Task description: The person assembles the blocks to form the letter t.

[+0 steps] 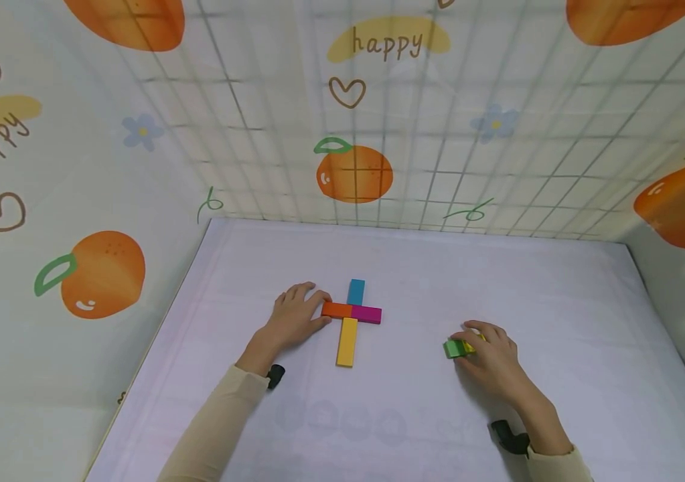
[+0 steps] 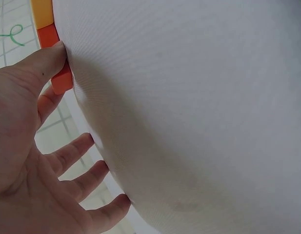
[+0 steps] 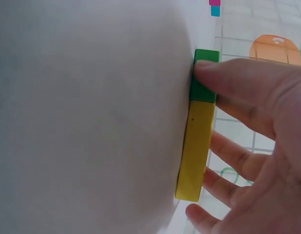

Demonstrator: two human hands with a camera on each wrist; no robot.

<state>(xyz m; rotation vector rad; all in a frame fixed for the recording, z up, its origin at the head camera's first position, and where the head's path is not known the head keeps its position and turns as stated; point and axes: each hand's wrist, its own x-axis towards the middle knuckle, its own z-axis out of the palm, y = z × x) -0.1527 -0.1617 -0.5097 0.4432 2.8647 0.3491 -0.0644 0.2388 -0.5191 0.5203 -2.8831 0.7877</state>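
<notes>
Left of centre on the white table, an orange block (image 1: 336,310) and a magenta block (image 1: 367,314) lie end to end as a crossbar. A blue block (image 1: 356,292) stands off its far side, a long orange-yellow block (image 1: 347,343) off its near side. My left hand (image 1: 292,320) pinches the orange block's outer end between thumb (image 2: 55,56) and index finger, other fingers spread on the table. To the right, my right hand (image 1: 495,358) pinches a green block (image 3: 205,87), the thumb on its near face. A yellow block (image 3: 195,151) adjoins it end to end, along the other fingers.
The white tabletop (image 1: 408,428) stretches around both hands. A patterned cloth wall (image 1: 282,181) with oranges rises at the back edge, and similar cloth hangs at both sides. Dark wrist devices (image 1: 509,438) sit beneath the wrists.
</notes>
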